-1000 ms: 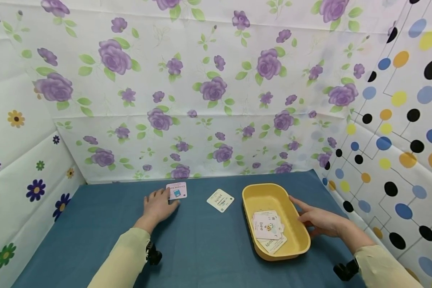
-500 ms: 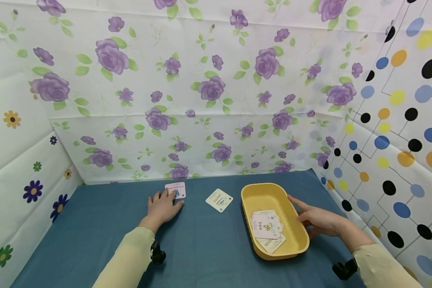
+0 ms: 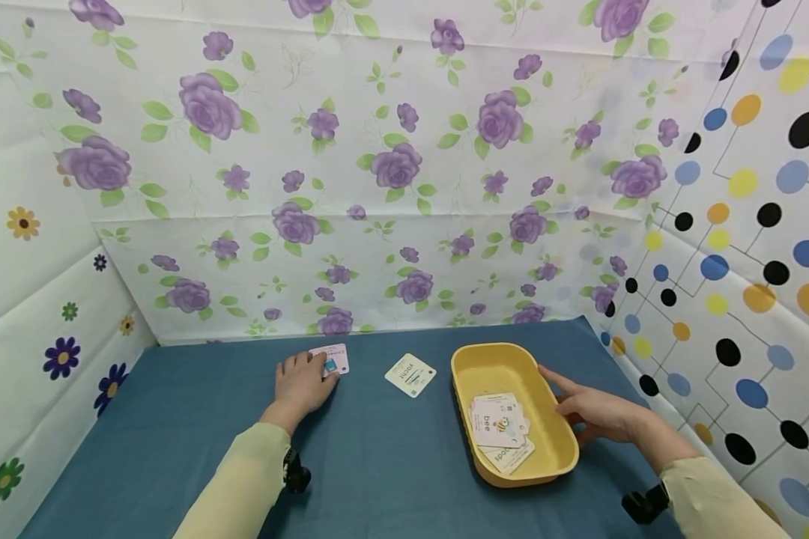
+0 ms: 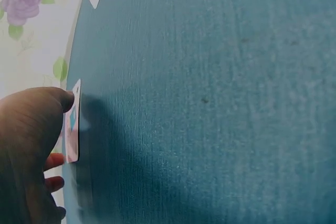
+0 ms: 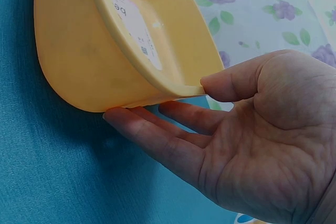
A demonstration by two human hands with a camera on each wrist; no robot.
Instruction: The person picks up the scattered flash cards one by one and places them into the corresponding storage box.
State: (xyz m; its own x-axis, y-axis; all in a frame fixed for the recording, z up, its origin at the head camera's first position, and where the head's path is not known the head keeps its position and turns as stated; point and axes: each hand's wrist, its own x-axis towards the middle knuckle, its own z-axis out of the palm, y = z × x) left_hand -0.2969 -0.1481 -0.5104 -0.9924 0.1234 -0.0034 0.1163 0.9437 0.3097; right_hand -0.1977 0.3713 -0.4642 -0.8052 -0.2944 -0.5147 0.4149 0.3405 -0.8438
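A pink-bordered picture card [image 3: 338, 358] with a small blue picture lies near the table's back edge. My left hand [image 3: 301, 385] is over its left part, thumb at the near edge and fingers at the far side, gripping it between them. In the left wrist view the thumb overlaps the card [image 4: 73, 129]. To the right lies a white "yacht" card [image 3: 411, 375]. My right hand [image 3: 607, 413] grips the right wall of a yellow plastic basket [image 3: 561, 449], thumb on the rim and fingers against the outside, as the right wrist view shows.
Several cards lie loosely stacked inside the basket, a "bee" card [image 3: 495, 423] on top. Blue cloth [image 3: 391, 464] covers the table. A flowered sheet [image 3: 350, 247] hangs behind it, and a dotted sheet [image 3: 728, 299] borders the right side.
My left hand has shifted slightly right over the card, its fingers drawing closer together around it. The card has turned and shifted slightly. My right hand still holds the basket.
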